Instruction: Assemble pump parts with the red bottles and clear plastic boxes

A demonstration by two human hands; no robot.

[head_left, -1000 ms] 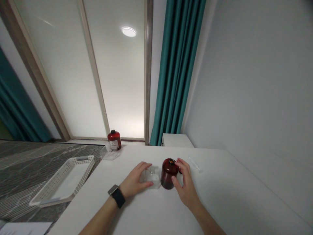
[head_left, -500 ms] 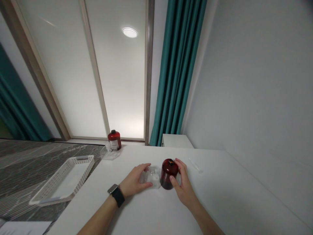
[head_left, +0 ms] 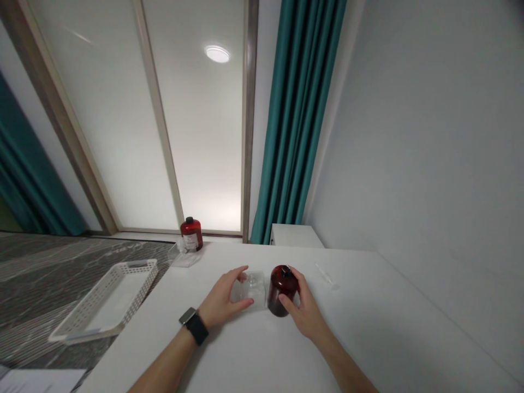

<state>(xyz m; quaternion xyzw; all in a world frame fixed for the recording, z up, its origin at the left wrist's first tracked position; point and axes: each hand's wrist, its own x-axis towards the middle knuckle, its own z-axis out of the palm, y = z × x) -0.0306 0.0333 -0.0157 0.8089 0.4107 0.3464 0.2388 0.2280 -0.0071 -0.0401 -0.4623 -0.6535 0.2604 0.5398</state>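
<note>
My left hand [head_left: 227,293], with a black-strapped watch on the wrist, curves around the left side of a clear, squarish bottle-like container [head_left: 255,292] on the white table. Its thumb is at the near side and its fingers are at the far side. Just right of that stands a dark red-brown bottle [head_left: 276,300], upright with a narrow dark top. My right hand [head_left: 303,310] grips it from the right, thumb across the front and fingers partly hidden behind. A small gap separates the two vessels.
A thin clear plastic piece [head_left: 326,275] lies right of my right hand. At the table's far left corner stand another red bottle [head_left: 195,229] with a black cap and a clear tray [head_left: 184,260] with crumpled clear material. A white basket [head_left: 135,300] sits lower, left of the table [head_left: 254,360].
My left hand and the clear container have shifted slightly left, away from the bottle. My right thumb has slid a little left across the bottle, which stays nearly in place.
</note>
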